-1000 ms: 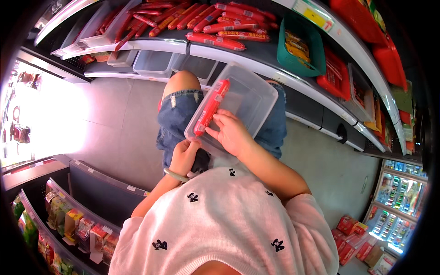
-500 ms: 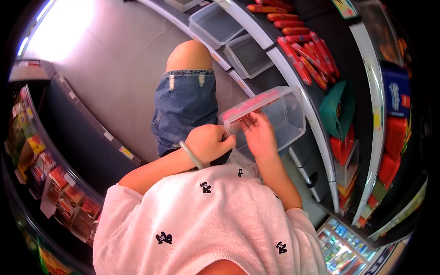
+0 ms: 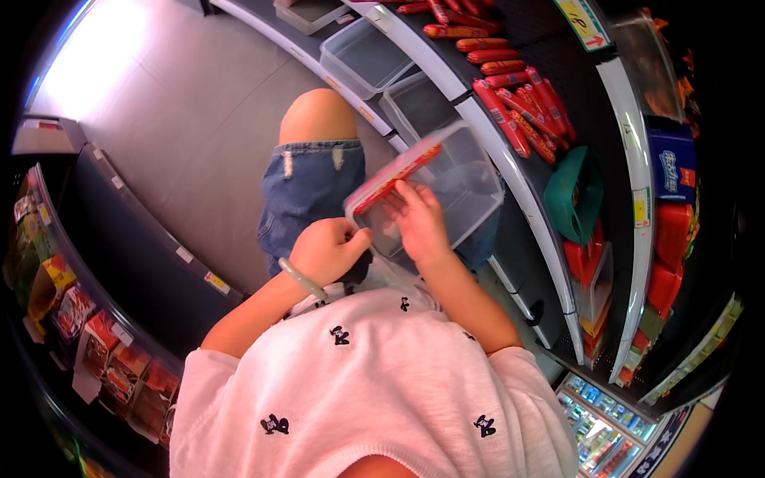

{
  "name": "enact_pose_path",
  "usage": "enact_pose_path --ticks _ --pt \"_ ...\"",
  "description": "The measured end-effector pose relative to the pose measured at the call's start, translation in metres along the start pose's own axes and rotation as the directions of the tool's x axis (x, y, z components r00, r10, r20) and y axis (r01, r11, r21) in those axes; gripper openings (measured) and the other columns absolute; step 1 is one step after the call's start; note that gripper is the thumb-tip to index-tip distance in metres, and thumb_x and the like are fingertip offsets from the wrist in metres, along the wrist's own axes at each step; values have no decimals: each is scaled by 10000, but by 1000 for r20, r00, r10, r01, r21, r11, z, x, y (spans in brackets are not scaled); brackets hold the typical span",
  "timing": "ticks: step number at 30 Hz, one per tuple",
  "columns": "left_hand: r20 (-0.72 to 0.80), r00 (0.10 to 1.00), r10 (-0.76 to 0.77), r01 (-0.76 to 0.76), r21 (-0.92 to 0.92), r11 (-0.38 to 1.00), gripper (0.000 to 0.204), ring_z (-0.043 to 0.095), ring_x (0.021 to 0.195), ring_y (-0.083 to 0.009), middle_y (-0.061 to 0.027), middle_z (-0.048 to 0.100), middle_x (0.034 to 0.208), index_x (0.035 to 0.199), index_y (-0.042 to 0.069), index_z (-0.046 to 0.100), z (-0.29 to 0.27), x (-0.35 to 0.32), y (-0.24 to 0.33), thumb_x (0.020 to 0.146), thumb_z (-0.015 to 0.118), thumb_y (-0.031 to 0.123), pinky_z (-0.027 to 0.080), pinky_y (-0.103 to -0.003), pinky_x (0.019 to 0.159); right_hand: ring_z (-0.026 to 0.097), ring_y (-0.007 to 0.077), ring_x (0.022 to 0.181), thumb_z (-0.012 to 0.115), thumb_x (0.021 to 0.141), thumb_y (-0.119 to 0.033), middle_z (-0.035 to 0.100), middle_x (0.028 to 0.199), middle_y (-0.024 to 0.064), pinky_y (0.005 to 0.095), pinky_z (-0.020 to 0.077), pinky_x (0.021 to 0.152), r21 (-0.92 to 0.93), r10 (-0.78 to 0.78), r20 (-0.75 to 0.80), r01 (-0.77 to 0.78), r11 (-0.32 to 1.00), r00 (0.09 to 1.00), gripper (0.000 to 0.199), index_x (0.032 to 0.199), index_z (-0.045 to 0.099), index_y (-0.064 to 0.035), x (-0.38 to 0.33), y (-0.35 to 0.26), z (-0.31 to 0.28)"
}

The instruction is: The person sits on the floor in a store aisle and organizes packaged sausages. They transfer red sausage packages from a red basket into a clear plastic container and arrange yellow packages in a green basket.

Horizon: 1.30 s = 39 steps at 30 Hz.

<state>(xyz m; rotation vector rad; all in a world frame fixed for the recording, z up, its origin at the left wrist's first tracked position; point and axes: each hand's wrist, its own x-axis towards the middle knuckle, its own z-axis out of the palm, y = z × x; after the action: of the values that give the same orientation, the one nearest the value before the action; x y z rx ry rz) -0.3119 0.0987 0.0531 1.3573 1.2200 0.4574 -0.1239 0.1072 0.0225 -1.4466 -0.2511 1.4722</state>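
A clear plastic bin (image 3: 480, 187) is held tilted in front of me, its open side toward my right hand. My left hand (image 3: 327, 251), with a pale bangle on the wrist, is closed on the bin's near left corner, thumb on this side. Along the bin's left wall lies a red strip that looks like red-wrapped sausages (image 3: 418, 164). My right hand (image 3: 421, 223) reaches into the bin, fingers loosely bent and apart. Its fingertips touch the red strip; no firm grip shows.
Loose red-wrapped sausages (image 3: 522, 103) lie on the shelf at the right, near a green plastic container (image 3: 575, 195). Clear bins (image 3: 366, 57) stand on the lower shelf ahead. A blue package (image 3: 673, 163) sits farther right. Another shelf rack (image 3: 151, 215) runs along the left.
The bin and both hands have shifted left in view, and the bin has turned so the red strip shows more plainly. My right fingertips have moved up along it.
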Motion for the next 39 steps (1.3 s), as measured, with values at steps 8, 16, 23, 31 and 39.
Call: enact_pose_path --ticks 8,16,23,31,39 --pt "-77 994 73 -59 162 985 322 615 539 -320 -186 600 583 718 -13 692 -9 9 18 792 647 296 483 -390 551 563 111 893 659 918 -249 600 1004 12 295 444 794 -68 -5 87 11 998 996 285 1122 543 -86 20 -7 20" --pt "31 999 41 -50 433 900 363 624 610 -367 -237 592 635 718 -26 676 -32 58 26 777 609 327 499 -422 607 615 185 973 621 915 -213 614 1072 51 381 519 869 182 62 82 -76 980 995 271 1140 531 -92 31 -7 6" --pt "284 958 -45 -138 590 796 438 651 811 -389 -262 649 808 876 -15 698 -40 135 15 821 544 391 505 -430 770 643 200 813 620 888 -241 640 942 79 366 551 735 259 238 108 -259 931 965 235 1049 582 -73 37 2 -55" --pt "511 829 -226 -167 614 772 489 660 780 -258 -190 688 863 941 -67 680 -26 239 5 809 565 389 509 -364 725 663 243 820 593 921 -248 656 1009 112 404 567 729 251 288 163 -322 913 944 314 1122 555 -10 48 1 -116" --pt "519 771 -369 33 546 837 466 668 786 -255 -172 697 879 937 -62 684 -18 272 -21 802 566 367 501 -378 728 674 206 895 621 921 -227 662 1080 109 357 570 764 55 215 178 -228 972 960 343 1208 526 -65 44 -23 -140"
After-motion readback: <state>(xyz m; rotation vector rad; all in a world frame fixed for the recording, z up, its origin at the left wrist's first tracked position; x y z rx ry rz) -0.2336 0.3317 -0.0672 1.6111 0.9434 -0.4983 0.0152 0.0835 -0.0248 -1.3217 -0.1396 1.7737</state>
